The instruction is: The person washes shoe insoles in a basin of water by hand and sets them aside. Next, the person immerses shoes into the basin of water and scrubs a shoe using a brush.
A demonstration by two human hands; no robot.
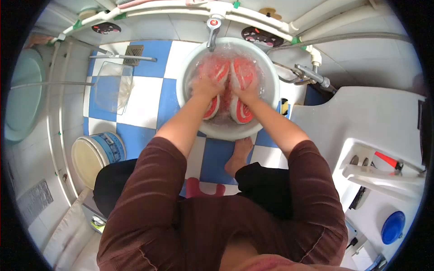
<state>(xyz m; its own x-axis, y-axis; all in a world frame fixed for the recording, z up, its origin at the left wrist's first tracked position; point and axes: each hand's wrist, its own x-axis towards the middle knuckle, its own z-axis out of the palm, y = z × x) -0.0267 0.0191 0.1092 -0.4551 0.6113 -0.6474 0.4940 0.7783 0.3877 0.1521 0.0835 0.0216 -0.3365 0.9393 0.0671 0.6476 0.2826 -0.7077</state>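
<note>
A round pale basin (182, 90) of water stands under the tap (212, 34). Two red-and-white shoes lie side by side in it with their patterned red undersides up, partly under the water. My left hand (206, 86) is closed round the middle of the left shoe (212, 108). Around the middle of the right shoe (242, 112), my right hand (246, 92) is closed too. Both hands are wet, and the fingertips are partly hidden by the shoes and the splashing water.
A bucket (88, 158) and a clear plastic bin (110, 88) stand on the left. At the right, a yellow-and-black brush (284, 107) lies by the basin, near a white washstand (361, 108). Pipes (162, 12) run along the wall. My bare foot (239, 156) is below the basin.
</note>
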